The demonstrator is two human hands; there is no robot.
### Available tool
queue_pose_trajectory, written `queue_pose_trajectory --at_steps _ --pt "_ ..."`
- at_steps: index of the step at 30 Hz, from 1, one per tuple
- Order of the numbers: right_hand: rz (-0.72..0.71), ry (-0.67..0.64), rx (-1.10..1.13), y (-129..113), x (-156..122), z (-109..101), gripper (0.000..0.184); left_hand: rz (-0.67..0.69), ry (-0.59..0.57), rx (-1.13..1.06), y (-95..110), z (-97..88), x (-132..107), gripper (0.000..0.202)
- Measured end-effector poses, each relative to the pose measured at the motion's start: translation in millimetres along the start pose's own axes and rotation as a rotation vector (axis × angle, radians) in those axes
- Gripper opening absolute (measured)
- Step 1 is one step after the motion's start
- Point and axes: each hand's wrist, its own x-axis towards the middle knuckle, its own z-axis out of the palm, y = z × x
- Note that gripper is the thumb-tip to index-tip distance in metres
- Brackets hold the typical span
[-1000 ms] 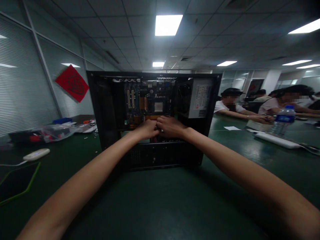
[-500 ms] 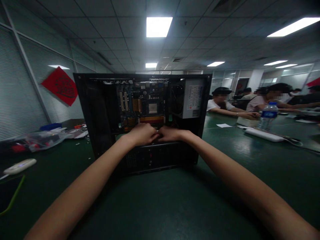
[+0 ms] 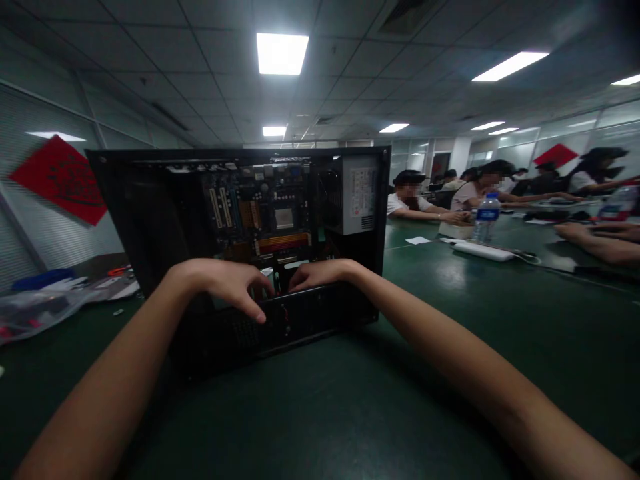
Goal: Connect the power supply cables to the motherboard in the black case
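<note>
A black computer case (image 3: 383,200) stands on the green table with its open side facing me. Inside it are the motherboard (image 3: 283,219) and, at the upper right, a silver power supply (image 3: 363,190). My left hand (image 3: 225,283) reaches over the lower panel (image 3: 320,310), thumb in front of it and fingers curving inward behind its top edge, spread apart. Just right of it, my right hand (image 3: 320,272) dips into the case behind the same panel. Its fingertips are largely hidden, so anything in them does not show. A pale part (image 3: 267,272) lies beside the left fingers.
Left of the case lie a clear plastic bag (image 3: 45,310) and a blue object (image 3: 43,279). To the right are a water bottle (image 3: 487,217), a white power strip (image 3: 483,251) and a paper sheet (image 3: 419,240). Other people (image 3: 410,200) sit farther along the table.
My hands, close together before, are now apart; the left has moved left and spread its fingers. The case appears slightly turned and shifted left as the view swung right.
</note>
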Motion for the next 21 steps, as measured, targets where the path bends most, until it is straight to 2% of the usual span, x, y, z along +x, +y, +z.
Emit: queue_pose_trajectory --at_steps 3,7,9,13,17,19,21 --pt "0.066 0.023 -0.034 -5 12 -1 0.039 0.028 0.006 -0.048 -21 -2.1 12 0.076" --pt "0.087 -0.029 0.004 -12 22 -4 0.030 -0.049 0.007 -0.015 -34 -1.6 19 0.073" --pt "0.115 -0.069 0.093 -15 22 -4 0.028 -0.039 0.009 -0.024 -31 -0.1 19 0.069" --pt "0.257 -0.134 0.227 -16 26 -3 0.025 -0.052 -0.021 -0.034 -21 0.7 18 0.067" --pt "0.277 -0.201 0.275 -14 33 -2 0.023 -0.075 0.064 -0.003 -13 -1.2 9 0.066" --pt "0.206 -0.146 0.259 -15 30 -2 0.020 -0.080 0.117 0.015 -7 -2.1 0 0.065" --pt "0.121 -0.018 0.233 -20 22 -2 0.027 -0.082 0.154 0.032 1 -3.8 -9 0.061"
